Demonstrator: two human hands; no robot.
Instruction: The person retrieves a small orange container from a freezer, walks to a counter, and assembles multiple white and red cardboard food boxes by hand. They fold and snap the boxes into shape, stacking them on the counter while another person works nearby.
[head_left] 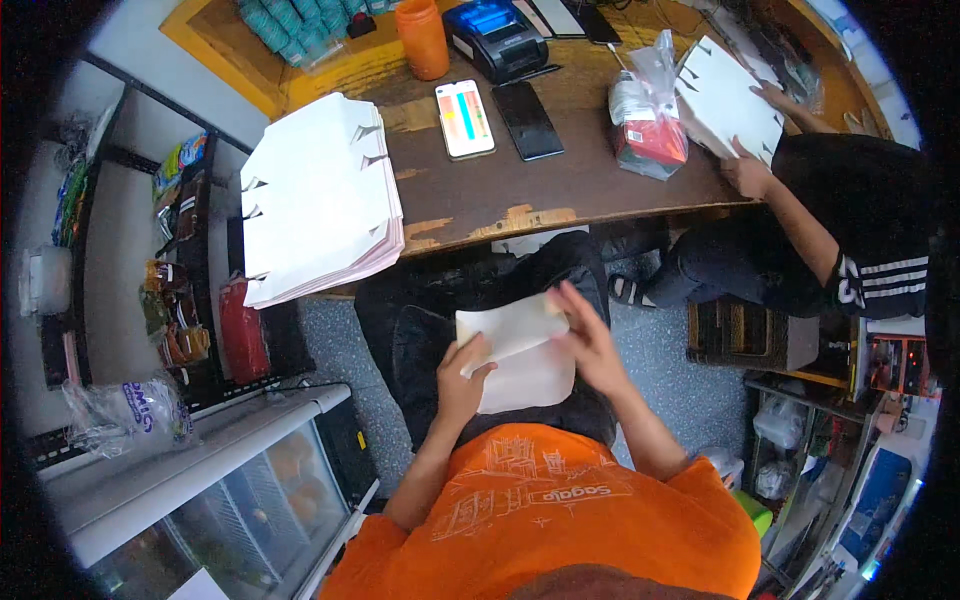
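Over my lap lies a pale folded sheet of paper (530, 378), its upper part turned over in a curved flap. My left hand (465, 382) is closed on the left side of the paper, thumb on top. At the paper's right edge, my right hand (592, 345) has its fingers stretched out and apart; they are slightly blurred, and whether they press on the sheet is hard to see. On the table's left corner rests a thick stack of white sheets (315, 200) with small cut flaps along two sides.
Across the wooden table (580, 190) are a lit phone (465, 120), a dark phone (528, 120), a small printer (495, 42), an orange cup (422, 40) and a red-and-white package (648, 130). At right, another person's hands touch a similar stack (728, 100). A glass-front case (260, 500) stands lower left.
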